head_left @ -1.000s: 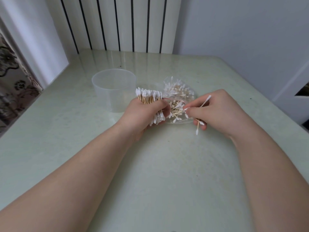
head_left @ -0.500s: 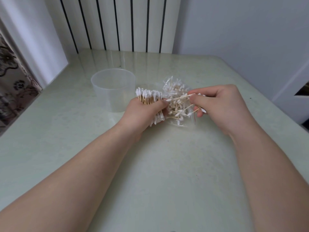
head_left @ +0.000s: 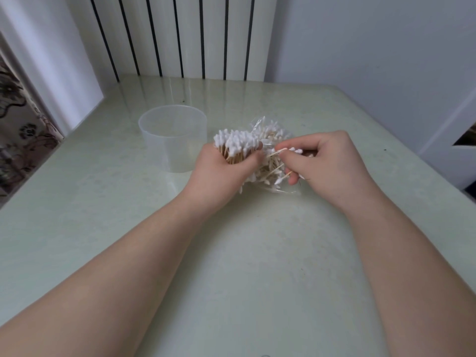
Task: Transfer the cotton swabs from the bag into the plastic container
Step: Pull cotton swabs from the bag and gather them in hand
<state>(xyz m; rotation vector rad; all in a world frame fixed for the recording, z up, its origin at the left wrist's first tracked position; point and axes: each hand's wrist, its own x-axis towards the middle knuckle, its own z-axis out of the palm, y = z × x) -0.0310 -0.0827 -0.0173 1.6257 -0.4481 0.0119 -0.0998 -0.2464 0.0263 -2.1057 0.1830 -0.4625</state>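
My left hand [head_left: 219, 173] grips a thick bundle of wooden-stemmed cotton swabs [head_left: 235, 144], white tips pointing up. Just to its right lies the clear plastic bag [head_left: 270, 135] with several loose swabs still in it, partly hidden behind both hands. My right hand [head_left: 327, 161] pinches a few swabs [head_left: 288, 150] at the bag, their tips pointing toward the bundle. The translucent round plastic container [head_left: 172, 140] stands upright to the left of my left hand; nothing shows inside it.
The pale green table [head_left: 231, 253] runs back to a white radiator [head_left: 180, 34] and a white wall. A patterned curtain [head_left: 15, 124] hangs past the left edge. The table's right edge slants down beside my right arm.
My right hand lifted from the table at the bag's near side, rose to the bag's top with a few swabs, and now brings them left toward the bundle. My left hand stayed put.
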